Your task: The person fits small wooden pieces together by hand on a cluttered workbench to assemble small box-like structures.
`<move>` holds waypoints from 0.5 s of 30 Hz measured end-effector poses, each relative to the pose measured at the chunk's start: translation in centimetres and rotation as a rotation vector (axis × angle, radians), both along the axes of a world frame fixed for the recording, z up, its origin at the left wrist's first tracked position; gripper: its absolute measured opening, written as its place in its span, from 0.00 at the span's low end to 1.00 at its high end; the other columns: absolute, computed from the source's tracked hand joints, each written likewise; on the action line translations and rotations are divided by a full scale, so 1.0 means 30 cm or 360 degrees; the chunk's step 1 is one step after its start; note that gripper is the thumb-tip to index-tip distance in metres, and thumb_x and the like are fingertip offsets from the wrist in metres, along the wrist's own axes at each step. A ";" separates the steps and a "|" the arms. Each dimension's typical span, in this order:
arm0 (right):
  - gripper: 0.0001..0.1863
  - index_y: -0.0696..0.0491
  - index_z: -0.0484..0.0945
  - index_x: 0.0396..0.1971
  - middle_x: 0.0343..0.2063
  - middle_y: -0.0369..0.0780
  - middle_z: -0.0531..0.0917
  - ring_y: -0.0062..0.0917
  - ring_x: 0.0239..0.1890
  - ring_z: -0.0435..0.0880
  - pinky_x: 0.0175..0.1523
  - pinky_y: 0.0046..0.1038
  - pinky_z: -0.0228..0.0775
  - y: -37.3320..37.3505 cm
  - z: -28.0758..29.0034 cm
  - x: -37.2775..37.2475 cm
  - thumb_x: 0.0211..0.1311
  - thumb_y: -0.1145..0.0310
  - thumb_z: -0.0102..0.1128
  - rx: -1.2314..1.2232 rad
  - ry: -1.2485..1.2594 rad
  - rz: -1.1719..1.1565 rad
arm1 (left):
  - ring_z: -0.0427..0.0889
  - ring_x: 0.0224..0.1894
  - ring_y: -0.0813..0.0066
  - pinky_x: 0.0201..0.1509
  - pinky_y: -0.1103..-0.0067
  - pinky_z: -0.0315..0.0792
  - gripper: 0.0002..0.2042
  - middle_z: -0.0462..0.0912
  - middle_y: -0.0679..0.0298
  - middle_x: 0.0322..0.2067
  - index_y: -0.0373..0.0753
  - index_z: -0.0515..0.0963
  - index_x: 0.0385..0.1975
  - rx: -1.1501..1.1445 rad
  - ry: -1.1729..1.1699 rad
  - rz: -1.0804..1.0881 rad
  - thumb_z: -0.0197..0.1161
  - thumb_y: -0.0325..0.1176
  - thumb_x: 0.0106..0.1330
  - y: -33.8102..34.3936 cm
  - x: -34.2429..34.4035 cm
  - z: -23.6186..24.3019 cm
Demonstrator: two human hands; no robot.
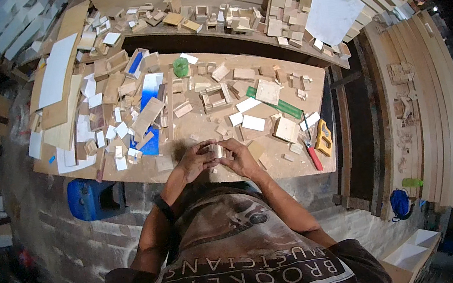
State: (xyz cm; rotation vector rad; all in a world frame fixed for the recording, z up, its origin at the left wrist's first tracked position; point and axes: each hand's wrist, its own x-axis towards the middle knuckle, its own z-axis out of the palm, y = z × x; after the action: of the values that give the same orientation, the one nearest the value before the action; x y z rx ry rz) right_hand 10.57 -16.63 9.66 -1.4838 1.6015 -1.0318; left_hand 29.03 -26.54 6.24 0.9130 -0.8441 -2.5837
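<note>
Both my hands meet over the near edge of a plywood worktable point(201, 127). My left hand point(197, 160) and my right hand point(237, 157) together grip a small wooden piece point(217, 150), a pale little block assembly pressed between the fingers. Much of it is hidden by the fingers. A black band sits on my left wrist. Loose wooden offcuts lie on the table just beyond the hands.
Several wood blocks, small frames and white and blue board scraps cover the table. A green ruler point(276, 105), a yellow-handled tool point(323, 138), a red-handled tool point(314, 157) and a green tape roll point(181, 67) lie there. A blue stool point(92, 198) stands at left; plank stacks at right.
</note>
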 end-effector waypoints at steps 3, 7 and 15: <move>0.29 0.53 0.77 0.56 0.33 0.42 0.76 0.31 0.32 0.75 0.41 0.32 0.70 0.015 0.022 -0.054 0.50 0.75 0.72 -0.0010 0.0002 0.0059 | 0.80 0.47 0.74 0.48 0.75 0.81 0.24 0.78 0.67 0.49 0.43 0.73 0.60 -0.0003 0.0056 -0.0030 0.69 0.29 0.63 0.020 -0.043 0.017; 0.29 0.55 0.77 0.56 0.33 0.42 0.76 0.31 0.33 0.76 0.40 0.32 0.71 0.039 0.090 -0.107 0.50 0.74 0.72 -0.0027 -0.0029 0.0117 | 0.81 0.46 0.74 0.49 0.75 0.81 0.24 0.79 0.67 0.47 0.42 0.73 0.60 -0.0013 0.0013 -0.0015 0.70 0.30 0.63 0.057 -0.091 0.048; 0.27 0.58 0.77 0.51 0.35 0.43 0.78 0.32 0.33 0.78 0.41 0.32 0.72 0.075 0.088 -0.189 0.47 0.75 0.72 -0.0129 -0.0008 0.0205 | 0.83 0.43 0.74 0.46 0.77 0.79 0.26 0.80 0.65 0.43 0.37 0.71 0.59 0.0016 0.0114 -0.0087 0.72 0.35 0.63 0.114 -0.169 0.086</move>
State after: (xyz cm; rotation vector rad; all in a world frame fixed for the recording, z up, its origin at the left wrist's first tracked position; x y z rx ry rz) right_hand 4.90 -14.37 12.28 -1.6150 1.4552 -1.0364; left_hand 23.97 -23.11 8.82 0.8057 -0.8482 -2.6521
